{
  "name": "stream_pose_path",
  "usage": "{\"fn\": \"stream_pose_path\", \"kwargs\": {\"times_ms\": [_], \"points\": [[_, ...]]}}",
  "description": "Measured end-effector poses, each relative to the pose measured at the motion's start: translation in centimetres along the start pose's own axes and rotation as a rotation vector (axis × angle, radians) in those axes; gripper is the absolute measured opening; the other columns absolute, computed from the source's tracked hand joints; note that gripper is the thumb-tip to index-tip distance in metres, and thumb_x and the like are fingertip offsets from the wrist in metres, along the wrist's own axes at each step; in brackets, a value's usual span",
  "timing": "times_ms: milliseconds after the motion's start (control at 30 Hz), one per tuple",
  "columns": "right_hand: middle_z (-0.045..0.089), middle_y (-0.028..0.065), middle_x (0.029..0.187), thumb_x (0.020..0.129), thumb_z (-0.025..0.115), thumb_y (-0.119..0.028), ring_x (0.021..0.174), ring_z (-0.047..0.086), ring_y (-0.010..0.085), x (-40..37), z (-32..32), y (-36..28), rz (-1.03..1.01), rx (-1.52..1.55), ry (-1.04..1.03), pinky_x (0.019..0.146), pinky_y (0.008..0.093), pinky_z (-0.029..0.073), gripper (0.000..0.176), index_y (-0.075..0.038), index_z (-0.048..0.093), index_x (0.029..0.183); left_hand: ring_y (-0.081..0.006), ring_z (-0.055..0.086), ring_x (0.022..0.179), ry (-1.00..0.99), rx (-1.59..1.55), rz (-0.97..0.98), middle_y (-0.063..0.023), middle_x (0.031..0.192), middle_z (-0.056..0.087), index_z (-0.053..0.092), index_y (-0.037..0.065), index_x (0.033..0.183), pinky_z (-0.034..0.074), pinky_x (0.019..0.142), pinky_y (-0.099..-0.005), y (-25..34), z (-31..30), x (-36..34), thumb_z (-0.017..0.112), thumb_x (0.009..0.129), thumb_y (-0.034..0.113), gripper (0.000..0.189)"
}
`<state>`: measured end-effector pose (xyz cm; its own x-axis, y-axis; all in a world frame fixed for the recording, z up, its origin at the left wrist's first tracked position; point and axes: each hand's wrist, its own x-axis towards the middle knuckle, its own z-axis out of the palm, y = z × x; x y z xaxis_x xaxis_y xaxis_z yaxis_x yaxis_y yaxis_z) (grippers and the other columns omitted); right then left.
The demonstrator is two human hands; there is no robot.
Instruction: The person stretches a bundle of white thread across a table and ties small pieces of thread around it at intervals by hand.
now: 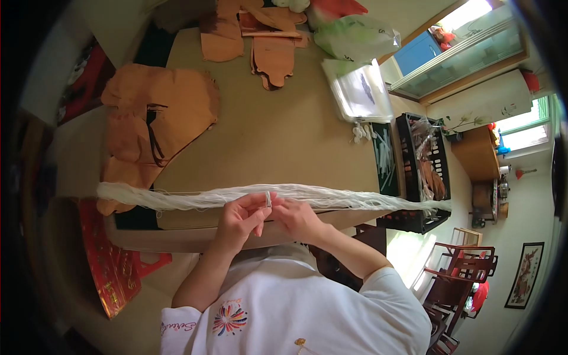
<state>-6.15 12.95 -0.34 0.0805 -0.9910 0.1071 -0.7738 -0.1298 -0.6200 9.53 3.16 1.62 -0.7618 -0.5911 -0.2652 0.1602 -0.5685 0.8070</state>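
Observation:
A long hank of white thread point(349, 197) stretches across the near side of the table, its right end reaching over a black crate. In front of its middle, my left hand point(239, 220) is closed in a pinch on a small narrow white piece point(268, 199), which stands up between thumb and fingers. My right hand point(300, 220) is closed just beside it, fingertips close to the white piece. Whatever those fingertips hold is too small to make out.
Flat orange-brown pieces point(171, 112) lie at left, with more brown pieces point(273, 56) at the back. Clear plastic bags point(362, 92), a green bag point(358, 38) and thin pale sticks point(384, 154) are at right. The black crate point(411, 222) holds wrapped brown items.

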Motion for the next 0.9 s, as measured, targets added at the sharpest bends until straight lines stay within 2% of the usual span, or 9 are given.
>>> {"fn": "stream_pose_path", "kwargs": {"times_ms": [133,233,367,467,633,733,767,867,900], "points": [[0.059,0.0112,0.084,0.079,0.061,-0.013,0.074,0.060,0.0284,0.4,-2.1,-1.8,-0.037,-0.033,0.038,0.058,0.0394,0.049,0.017,-0.007,0.054,0.093,-0.0030,0.046,0.047,0.104,0.209,0.010,-0.0089,0.089,0.070,0.067,0.001,0.100,0.038,0.042,-0.0172,-1.8,-0.6,1.1,0.056,0.091,0.009,0.016],[0.057,0.0098,0.080,0.076,0.062,-0.012,0.071,0.058,0.0271,2.0,-4.4,-1.0,-0.085,0.001,0.110,0.058,0.0385,0.049,0.019,-0.007,0.054,0.092,-0.0024,0.046,0.047,-0.095,0.172,-0.093,-0.0088,0.087,0.070,0.068,0.001,0.098,0.037,0.041,-0.0169,-1.2,0.4,0.1,0.057,0.090,0.009,0.015],[0.056,0.0077,0.078,0.073,0.060,-0.009,0.072,0.058,0.0273,0.7,-1.0,-0.6,-0.043,0.055,0.068,0.062,0.0379,0.048,0.020,-0.007,0.053,0.092,-0.0005,0.044,0.047,-0.051,-0.101,0.170,-0.0076,0.087,0.070,0.068,0.002,0.098,0.037,0.042,-0.0169,0.2,-0.1,-0.4,0.057,0.090,0.008,0.015],[0.056,0.0079,0.078,0.075,0.060,-0.009,0.071,0.058,0.0273,0.4,-1.4,-2.4,-0.142,0.088,-0.027,0.061,0.0383,0.047,0.020,-0.007,0.053,0.094,-0.0008,0.046,0.049,0.165,0.233,0.199,-0.0059,0.084,0.069,0.068,0.002,0.098,0.038,0.043,-0.0167,0.6,-0.1,0.5,0.057,0.090,0.007,0.014],[0.056,0.0086,0.076,0.073,0.063,-0.011,0.067,0.056,0.0283,2.3,-3.8,-1.3,-0.126,0.020,0.198,0.059,0.0391,0.046,0.023,-0.005,0.053,0.093,-0.0014,0.047,0.050,-0.196,0.118,-0.010,-0.0084,0.088,0.069,0.065,0.002,0.102,0.040,0.045,-0.0170,1.1,0.2,-1.6,0.057,0.091,0.009,0.016],[0.055,0.0087,0.076,0.071,0.064,-0.010,0.067,0.055,0.0293,1.6,-1.3,-2.8,-0.194,0.105,0.125,0.057,0.0386,0.046,0.024,-0.006,0.053,0.092,-0.0028,0.048,0.050,0.006,-0.004,0.184,-0.0082,0.086,0.069,0.066,0.003,0.100,0.041,0.045,-0.0177,1.6,-0.3,-1.0,0.058,0.091,0.011,0.014],[0.054,0.0081,0.074,0.070,0.064,-0.009,0.066,0.056,0.0285,1.5,-1.6,-3.1,-0.235,0.128,0.005,0.056,0.0386,0.045,0.024,-0.006,0.053,0.091,-0.0039,0.048,0.050,0.077,0.174,0.215,-0.0090,0.087,0.069,0.066,0.003,0.100,0.041,0.045,-0.0183,2.0,-0.5,-0.4,0.059,0.091,0.013,0.015],[0.052,0.0077,0.072,0.069,0.064,-0.008,0.067,0.056,0.0274,2.5,-3.9,-3.5,-0.217,0.142,0.192,0.055,0.0397,0.045,0.024,-0.007,0.053,0.090,-0.0045,0.048,0.049,-0.182,0.460,0.092,-0.0106,0.089,0.069,0.066,0.003,0.102,0.042,0.045,-0.0191,1.5,-1.4,-1.4,0.058,0.091,0.014,0.017],[0.053,0.0071,0.072,0.071,0.064,-0.009,0.065,0.056,0.0261,3.0,-4.7,-3.2,-0.198,0.038,0.209,0.053,0.0383,0.046,0.023,-0.007,0.053,0.091,-0.0040,0.048,0.050,-0.218,0.224,-0.051,-0.0103,0.088,0.069,0.066,0.004,0.102,0.042,0.045,-0.0195,2.0,-0.5,-2.5,0.056,0.092,0.015,0.018]]}}
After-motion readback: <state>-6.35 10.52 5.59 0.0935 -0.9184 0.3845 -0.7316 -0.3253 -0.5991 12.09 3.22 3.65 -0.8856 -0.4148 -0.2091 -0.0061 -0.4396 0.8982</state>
